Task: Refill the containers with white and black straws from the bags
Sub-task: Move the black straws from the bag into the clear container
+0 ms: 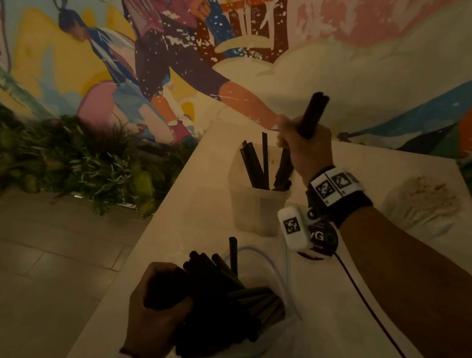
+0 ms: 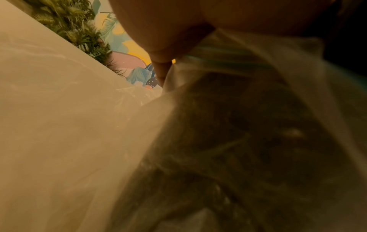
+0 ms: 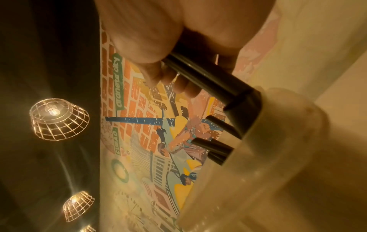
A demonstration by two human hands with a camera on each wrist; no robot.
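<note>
A clear plastic bag [image 1: 280, 334] full of black straws [image 1: 238, 303] lies at the near end of the pale table [image 1: 415, 246]. My left hand [image 1: 158, 310] grips the bag and straws at its mouth; in the left wrist view the bag [image 2: 228, 141] is a blur. A translucent tub [image 1: 257, 206] stands mid-table with several black straws [image 1: 254, 164] upright in it. My right hand [image 1: 305, 146] grips a bunch of black straws [image 1: 314, 115] with their lower ends inside the tub's rim. In the right wrist view those straws [image 3: 208, 78] enter the tub [image 3: 278, 157].
A pile of white straws in a bag [image 1: 423, 204] lies at the table's right. A painted mural wall [image 1: 271, 40] rises behind the table, plants [image 1: 48, 160] line the floor at left, and wire lamps [image 3: 57, 119] hang overhead. A cable [image 1: 361, 291] runs across the table.
</note>
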